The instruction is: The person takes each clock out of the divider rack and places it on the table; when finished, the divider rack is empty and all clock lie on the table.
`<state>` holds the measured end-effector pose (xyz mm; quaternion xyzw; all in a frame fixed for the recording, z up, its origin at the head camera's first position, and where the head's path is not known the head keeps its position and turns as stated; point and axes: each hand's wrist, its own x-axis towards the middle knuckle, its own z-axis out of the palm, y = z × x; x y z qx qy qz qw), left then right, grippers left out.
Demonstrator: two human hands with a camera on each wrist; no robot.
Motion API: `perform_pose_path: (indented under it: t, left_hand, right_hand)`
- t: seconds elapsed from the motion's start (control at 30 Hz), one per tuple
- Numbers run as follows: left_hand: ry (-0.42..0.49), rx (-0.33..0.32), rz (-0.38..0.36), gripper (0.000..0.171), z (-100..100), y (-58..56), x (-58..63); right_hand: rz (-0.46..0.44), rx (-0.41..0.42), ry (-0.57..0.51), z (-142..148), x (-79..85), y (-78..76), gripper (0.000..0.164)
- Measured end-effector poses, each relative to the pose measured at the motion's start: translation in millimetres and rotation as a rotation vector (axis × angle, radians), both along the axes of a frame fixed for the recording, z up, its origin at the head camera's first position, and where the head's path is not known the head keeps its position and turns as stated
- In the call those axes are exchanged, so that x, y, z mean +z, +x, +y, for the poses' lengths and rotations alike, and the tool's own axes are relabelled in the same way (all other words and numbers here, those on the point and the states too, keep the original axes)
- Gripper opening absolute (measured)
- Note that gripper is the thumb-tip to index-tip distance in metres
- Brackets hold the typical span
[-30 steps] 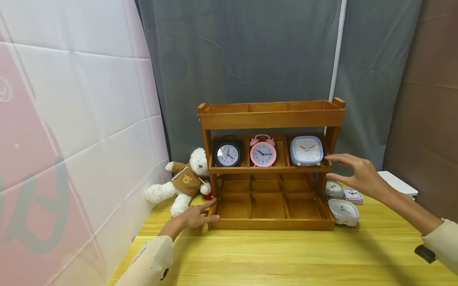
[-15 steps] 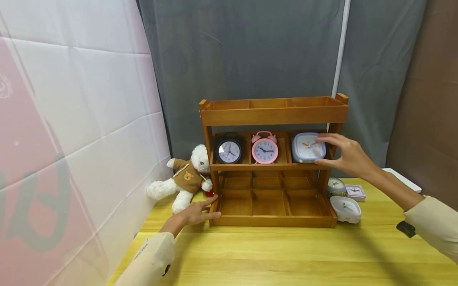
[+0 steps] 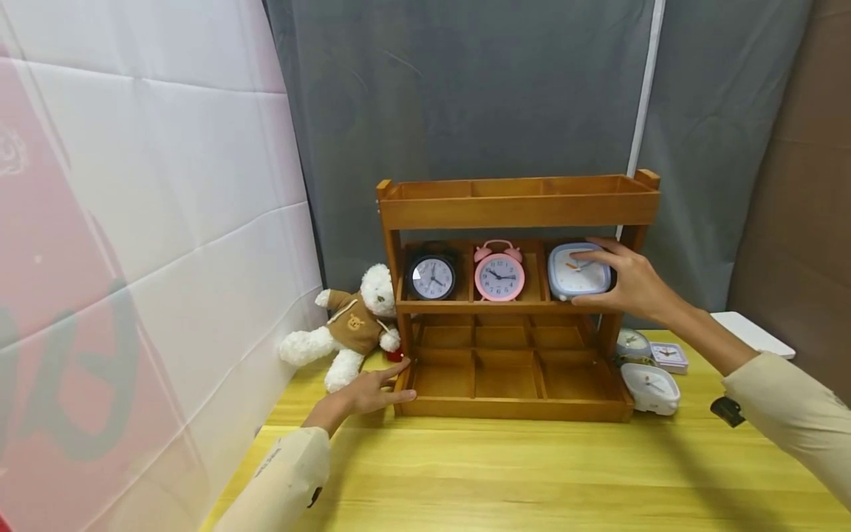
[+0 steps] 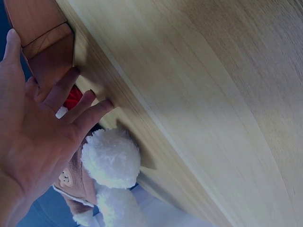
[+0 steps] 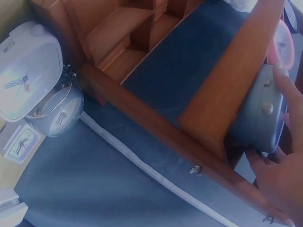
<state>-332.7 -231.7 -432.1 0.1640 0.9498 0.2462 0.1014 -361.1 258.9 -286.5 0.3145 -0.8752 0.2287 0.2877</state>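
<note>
My right hand (image 3: 631, 284) grips a light-blue rounded-square alarm clock (image 3: 573, 278), thumb at its lower edge and fingers over its top right. The clock stands in the right compartment of the middle tier of a brown wooden rack (image 3: 518, 408); part of its face is hidden by a finger. In the right wrist view the blue clock (image 5: 258, 113) shows its side. My left hand (image 3: 364, 393) rests against the rack's lower left corner with fingers stretched out. A pink twin-bell alarm clock (image 3: 500, 278) and a black round alarm clock (image 3: 432, 278) share the middle tier.
A white plush bear (image 3: 352, 325) in a brown hoodie leans left of the rack. Right of it are a white clock (image 3: 651, 388), a grey clock (image 3: 631, 343) and a small pale purple clock (image 3: 668, 356). A white flat object (image 3: 751, 334) lies farther right.
My right hand has moved left and up from the rack's right post onto the blue clock and closed around it; the clock tilts slightly. The left hand stays at the rack's corner.
</note>
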Motion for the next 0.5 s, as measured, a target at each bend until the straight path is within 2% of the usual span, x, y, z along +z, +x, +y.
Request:
perform_pose_path:
  t: [0.27,0.5]
  left_hand:
    - [-0.015,-0.023,0.01,0.084,1.7,-2.1,-1.6]
    - [-0.006,-0.013,0.02,0.084,0.4,-0.6,-1.7]
  right_hand:
    - [0.027,0.003,-0.002,2.3,2.4,4.7,0.072]
    - [0.102,0.035,0.01,-0.2,10.3,8.8,0.072]
